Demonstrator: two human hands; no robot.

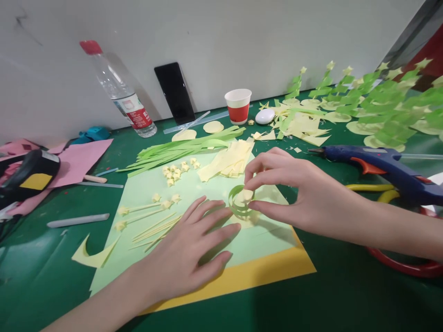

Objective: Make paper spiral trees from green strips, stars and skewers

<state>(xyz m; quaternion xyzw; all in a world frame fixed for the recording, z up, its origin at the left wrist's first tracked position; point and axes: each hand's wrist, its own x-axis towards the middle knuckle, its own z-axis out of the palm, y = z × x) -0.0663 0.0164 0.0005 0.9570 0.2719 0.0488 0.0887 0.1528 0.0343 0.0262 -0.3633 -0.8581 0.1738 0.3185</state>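
My right hand (277, 184) pinches a small pale yellow paper piece (245, 197) between thumb and fingers; its exact shape is partly hidden. Around and beneath that piece curls a green paper spiral (233, 208), standing over a pale yellow paper disc (247, 222). My left hand (194, 244) lies palm down with fingers spread, fingertips close beside the spiral, holding nothing. Both are over a light green paper sheet (207, 184). Left of the spiral are thin yellow paper sticks (157, 230), several star-tipped sticks (145, 214) and a cluster of small paper stars (173, 174).
Green paper strips (173, 150) and yellow strips (231, 159) lie behind. A blue glue gun (377, 157) and red-handled scissors (398, 267) sit right. Finished-looking green spirals (387, 110), a paper cup (238, 108), phone (175, 92) and bottle (128, 101) stand along the back.
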